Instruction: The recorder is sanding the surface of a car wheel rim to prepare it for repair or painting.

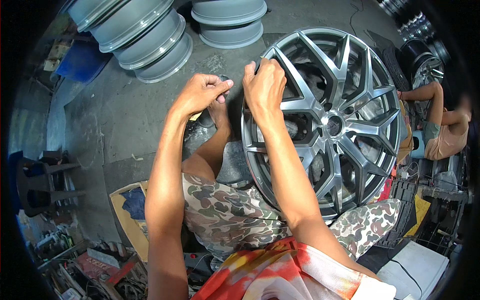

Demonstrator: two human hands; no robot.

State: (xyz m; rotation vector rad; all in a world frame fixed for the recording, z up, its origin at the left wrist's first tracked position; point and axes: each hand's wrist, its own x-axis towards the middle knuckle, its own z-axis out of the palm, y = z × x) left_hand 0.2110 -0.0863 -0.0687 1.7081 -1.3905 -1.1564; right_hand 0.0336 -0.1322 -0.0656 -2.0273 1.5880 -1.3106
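A grey alloy wheel (335,125) with Y-shaped spokes leans against my legs, its face up towards me. At its upper left rim is my right hand (265,84), with the fingers bent over the lip. A tiny yellow bit shows by those fingertips; what lies under them is hidden. My left hand (206,92) is off the wheel to the left, thumb and fingers pinched together. A yellow scrap (195,115), perhaps abrasive paper, sticks out beneath its palm. Most of that scrap is hidden by the hand.
Bare wheel barrels stand stacked at the upper left (150,41) and top middle (230,22). A cardboard box (129,225) holds dark cloth. At the right sits another person (446,131) near a tyre (395,69). A blue container (82,62) and a dark stool (41,183) are at the left.
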